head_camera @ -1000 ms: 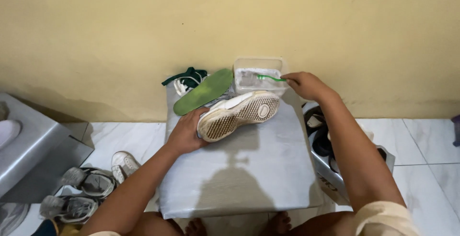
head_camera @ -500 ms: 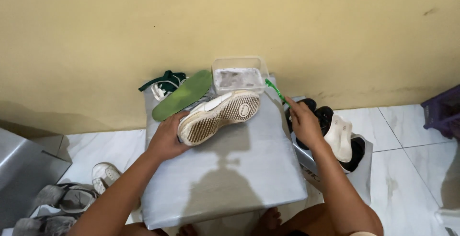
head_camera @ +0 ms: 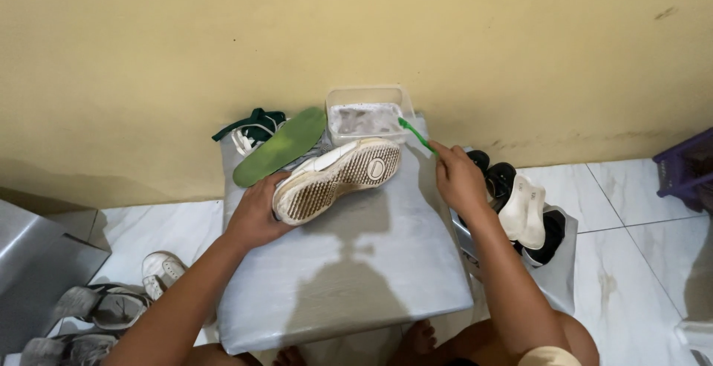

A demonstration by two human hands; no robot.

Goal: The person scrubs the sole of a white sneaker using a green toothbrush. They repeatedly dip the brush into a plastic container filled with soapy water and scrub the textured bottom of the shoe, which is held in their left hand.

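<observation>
Right now the left hand (head_camera: 256,214) grips the heel of a white shoe (head_camera: 338,179) (sole up) near the far edge of the grey table (head_camera: 349,277). The right hand (head_camera: 458,179) pinches a green toothbrush (head_camera: 414,134), its head at the rim of the plastic tub (head_camera: 368,117) by the wall. Bare table lies near the person.

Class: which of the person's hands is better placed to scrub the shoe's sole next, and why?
The right hand, probably: it already holds the green toothbrush, its head at the plastic tub beside the sole. The left hand grips the white shoe, steadying it.
</observation>
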